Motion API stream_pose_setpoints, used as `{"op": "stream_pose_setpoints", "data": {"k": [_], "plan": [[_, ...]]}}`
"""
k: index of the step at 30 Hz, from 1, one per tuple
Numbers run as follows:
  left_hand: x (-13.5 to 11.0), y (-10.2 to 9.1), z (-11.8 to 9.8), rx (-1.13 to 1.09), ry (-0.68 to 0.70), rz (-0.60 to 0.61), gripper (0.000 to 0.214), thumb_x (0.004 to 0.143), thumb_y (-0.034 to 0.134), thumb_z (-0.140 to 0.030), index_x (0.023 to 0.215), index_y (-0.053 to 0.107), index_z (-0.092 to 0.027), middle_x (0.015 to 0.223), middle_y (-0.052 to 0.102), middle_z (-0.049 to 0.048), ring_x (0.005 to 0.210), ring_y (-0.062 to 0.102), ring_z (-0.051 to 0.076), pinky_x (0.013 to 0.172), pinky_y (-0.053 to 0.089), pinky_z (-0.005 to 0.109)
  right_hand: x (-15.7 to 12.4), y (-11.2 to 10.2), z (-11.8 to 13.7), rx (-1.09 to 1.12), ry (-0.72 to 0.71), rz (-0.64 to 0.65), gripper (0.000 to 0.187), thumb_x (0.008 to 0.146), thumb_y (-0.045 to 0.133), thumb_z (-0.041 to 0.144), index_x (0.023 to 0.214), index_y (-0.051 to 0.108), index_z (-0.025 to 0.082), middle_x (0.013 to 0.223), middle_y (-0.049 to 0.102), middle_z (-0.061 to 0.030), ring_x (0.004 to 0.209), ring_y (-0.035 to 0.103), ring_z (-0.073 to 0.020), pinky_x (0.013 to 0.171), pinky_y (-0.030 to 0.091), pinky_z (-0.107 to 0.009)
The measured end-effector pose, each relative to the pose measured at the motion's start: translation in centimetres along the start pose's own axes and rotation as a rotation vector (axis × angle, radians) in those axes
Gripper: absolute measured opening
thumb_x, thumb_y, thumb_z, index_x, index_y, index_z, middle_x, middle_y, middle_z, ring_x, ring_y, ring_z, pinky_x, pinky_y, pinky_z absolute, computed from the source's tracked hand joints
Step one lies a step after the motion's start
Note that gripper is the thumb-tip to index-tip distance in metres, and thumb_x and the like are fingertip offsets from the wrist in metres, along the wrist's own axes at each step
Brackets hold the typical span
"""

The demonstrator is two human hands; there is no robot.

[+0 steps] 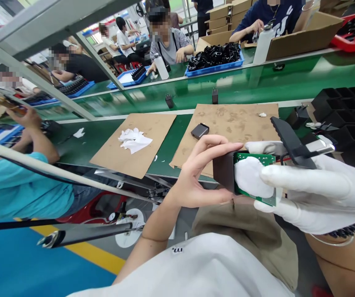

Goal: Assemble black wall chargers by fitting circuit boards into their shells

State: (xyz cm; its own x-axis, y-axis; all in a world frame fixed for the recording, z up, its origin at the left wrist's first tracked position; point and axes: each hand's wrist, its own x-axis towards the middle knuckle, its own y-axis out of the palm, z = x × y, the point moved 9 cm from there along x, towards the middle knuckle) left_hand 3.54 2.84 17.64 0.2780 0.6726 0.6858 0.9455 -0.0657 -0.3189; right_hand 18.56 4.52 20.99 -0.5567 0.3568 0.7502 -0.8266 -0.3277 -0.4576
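My bare left hand (196,175) grips a black charger shell (222,171) between thumb and fingers, just above my lap. My right hand (313,194), in a white glove, pinches a green circuit board (259,161) that sits partly inside the shell. The gloved thumb covers most of the board. A black-handled tool (292,142) rests across the gloved hand. Another dark grey shell (199,130) lies on the brown cardboard sheet (236,119) in front of me.
A second cardboard sheet (134,144) with white gloves (133,140) lies to the left. Black compartment trays (347,111) stand at right. Small chargers (215,95) stand on the green conveyor (258,82). A person in a teal shirt (16,185) sits at left; other workers sit across the belt.
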Motion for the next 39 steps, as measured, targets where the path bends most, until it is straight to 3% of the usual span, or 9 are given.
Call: {"op": "stream_pose_setpoints", "data": {"k": [5, 9, 14, 18, 21, 26, 31, 36, 39], "plan": [[-0.1, -0.1, 0.0, 0.020, -0.012, -0.004, 0.073, 0.077, 0.088, -0.031, 0.145, 0.061, -0.031, 0.123, 0.056, 0.0083, 0.116, 0.059, 0.028, 0.104, 0.056, 0.043, 0.9, 0.7, 1.8, -0.099, -0.133, 0.126, 0.076, 0.090, 0.069, 0.013, 0.157, 0.046, 0.039, 0.073, 0.072, 0.0057, 0.066, 0.071, -0.0155, 0.080, 0.064, -0.025], [-0.1, 0.0, 0.1, 0.021, -0.019, -0.002, 0.072, 0.078, 0.087, -0.032, 0.145, 0.060, -0.031, 0.124, 0.055, 0.0085, 0.115, 0.059, 0.027, 0.105, 0.056, 0.043, 1.4, 0.5, 1.9, -0.055, -0.126, 0.107, 0.073, 0.093, 0.065, 0.013, 0.158, 0.047, 0.039, 0.065, 0.067, 0.0069, 0.069, 0.073, -0.0158, 0.096, 0.062, -0.027], [-0.1, 0.1, 0.1, 0.031, -0.003, -0.002, 0.070, 0.080, 0.085, -0.032, 0.145, 0.060, -0.031, 0.123, 0.055, 0.0085, 0.115, 0.060, 0.027, 0.103, 0.057, 0.043, 0.7, 0.8, 1.3, -0.051, -0.101, 0.102, 0.071, 0.089, 0.070, 0.015, 0.153, 0.053, 0.041, 0.068, 0.070, 0.0076, 0.072, 0.075, -0.0157, 0.101, 0.061, -0.027], [-0.2, -0.1, 0.7, 0.010, 0.010, -0.016, 0.069, 0.080, 0.087, -0.040, 0.143, 0.061, -0.032, 0.124, 0.057, 0.0091, 0.117, 0.062, 0.029, 0.101, 0.059, 0.043, -0.6, 0.3, 0.4, -0.127, -0.015, 0.004, 0.046, 0.089, 0.073, 0.026, 0.132, 0.071, 0.039, 0.098, 0.080, 0.0011, 0.107, 0.077, -0.0227, 0.098, 0.063, -0.032], [-0.3, -0.1, 1.4, -0.001, 0.026, -0.014, 0.065, 0.081, 0.084, -0.049, 0.140, 0.063, -0.033, 0.123, 0.058, 0.0088, 0.120, 0.064, 0.032, 0.102, 0.059, 0.045, -1.0, 0.6, 0.3, -0.190, 0.006, 0.007, 0.027, 0.092, 0.069, 0.028, 0.115, 0.078, 0.040, 0.100, 0.080, 0.0033, 0.103, 0.077, -0.0206, 0.093, 0.063, -0.030], [-0.4, -0.5, 2.5, 0.028, 0.037, -0.059, 0.058, 0.084, 0.078, -0.058, 0.136, 0.066, -0.034, 0.120, 0.062, 0.0058, 0.123, 0.065, 0.033, 0.108, 0.055, 0.048, -0.5, 0.9, -1.7, -0.001, 0.280, -0.012, 0.021, 0.085, 0.077, 0.032, 0.104, 0.081, 0.038, 0.092, 0.077, 0.0059, 0.103, 0.076, -0.0183, 0.106, 0.058, -0.032], [-0.4, -0.6, 2.7, 0.020, 0.080, -0.083, 0.062, 0.082, 0.079, -0.063, 0.134, 0.068, -0.030, 0.119, 0.063, 0.0073, 0.121, 0.066, 0.034, 0.103, 0.057, 0.048, -0.5, 2.2, -3.7, 0.155, 0.563, 0.062, 0.014, 0.091, 0.071, 0.039, 0.093, 0.079, 0.028, 0.089, 0.073, 0.0051, 0.102, 0.076, -0.0187, 0.097, 0.061, -0.033], [-0.5, -0.7, 3.1, 0.048, 0.024, -0.092, 0.059, 0.083, 0.079, -0.060, 0.133, 0.069, -0.030, 0.118, 0.064, 0.0054, 0.117, 0.068, 0.030, 0.094, 0.060, 0.041, 0.0, 2.6, -3.2, 0.010, 0.407, 0.110, 0.017, 0.090, 0.070, 0.043, 0.098, 0.079, 0.031, 0.085, 0.072, 0.0064, 0.102, 0.076, -0.0194, 0.102, 0.057, -0.038], [-1.0, -0.8, 4.1, -0.005, 0.017, -0.105, 0.062, 0.081, 0.082, -0.058, 0.135, 0.069, -0.031, 0.120, 0.063, 0.0044, 0.116, 0.067, 0.026, 0.092, 0.061, 0.035, 0.0, 2.6, -2.4, -0.203, 0.220, 0.104, 0.022, 0.097, 0.062, 0.038, 0.111, 0.078, 0.032, 0.112, 0.076, 0.0030, 0.121, 0.071, -0.0267, 0.106, 0.055, -0.046]]}}
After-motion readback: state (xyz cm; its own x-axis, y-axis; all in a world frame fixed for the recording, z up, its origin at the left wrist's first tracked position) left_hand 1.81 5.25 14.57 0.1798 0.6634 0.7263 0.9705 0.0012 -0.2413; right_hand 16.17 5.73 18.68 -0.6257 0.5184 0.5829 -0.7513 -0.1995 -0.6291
